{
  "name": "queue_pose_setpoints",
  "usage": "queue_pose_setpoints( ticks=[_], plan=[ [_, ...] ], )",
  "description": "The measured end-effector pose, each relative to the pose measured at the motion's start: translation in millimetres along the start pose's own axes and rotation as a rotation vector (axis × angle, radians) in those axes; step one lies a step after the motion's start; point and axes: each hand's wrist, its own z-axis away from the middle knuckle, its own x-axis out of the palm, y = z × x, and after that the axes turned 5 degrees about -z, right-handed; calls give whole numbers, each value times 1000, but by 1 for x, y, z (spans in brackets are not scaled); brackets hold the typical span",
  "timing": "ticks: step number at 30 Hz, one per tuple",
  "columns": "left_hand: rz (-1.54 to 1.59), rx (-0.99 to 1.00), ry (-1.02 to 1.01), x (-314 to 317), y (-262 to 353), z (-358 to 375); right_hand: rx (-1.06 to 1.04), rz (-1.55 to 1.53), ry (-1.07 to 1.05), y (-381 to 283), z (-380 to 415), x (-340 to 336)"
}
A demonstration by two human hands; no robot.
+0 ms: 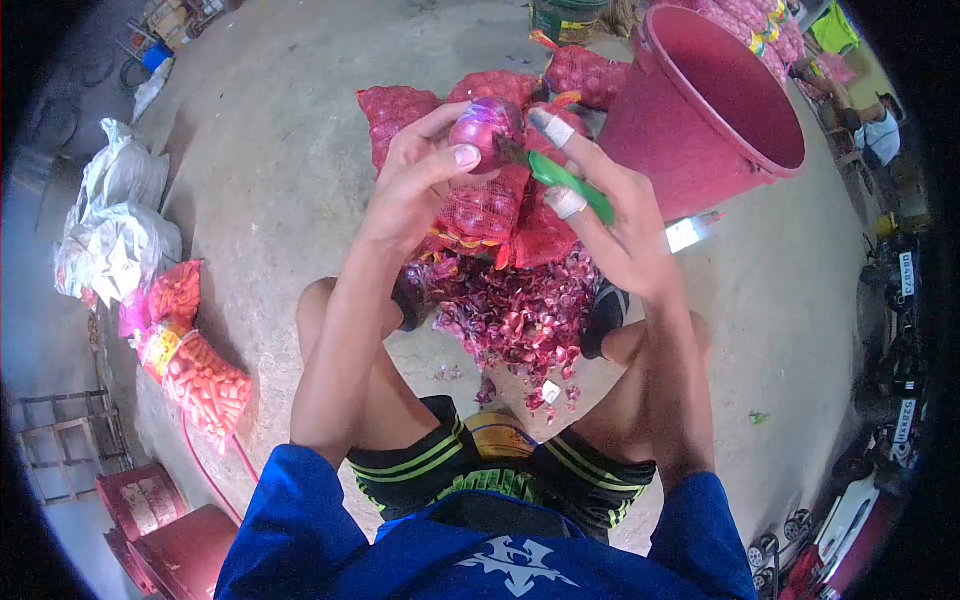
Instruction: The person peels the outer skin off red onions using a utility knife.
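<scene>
My left hand [420, 175] is closed round a red onion [487, 128], its thumb on the near side. In my right hand [615, 205] is a knife with a green handle [570, 185]. The dark blade [512, 150] touches or nearly touches the onion's right side. White tape wraps the right thumb and a finger. Beneath both hands lie red net bags of onions [482, 210]. A heap of purple onion skins [525, 310] covers the floor between my feet.
A large red plastic tub [620, 150] leans at the right of the bags. To the left are white sacks [125, 240] and a bag of carrots [205, 385]. Red containers [190, 550] stand at lower left. Motorcycles [905, 370] line the right edge; a person [880, 135] is at upper right.
</scene>
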Motion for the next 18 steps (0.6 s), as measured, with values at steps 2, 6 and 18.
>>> queue_pose_setpoints(
  ticks=[2,6,18],
  plan=[
    [-13,6,-13,-1,0,0,-132,-36,53,6,0,5],
    [46,-1,-45,-3,-6,0,-175,-16,71,8,-3,4],
    [60,-2,-181,13,5,4,-145,28,201,24,-10,4]
  ],
)
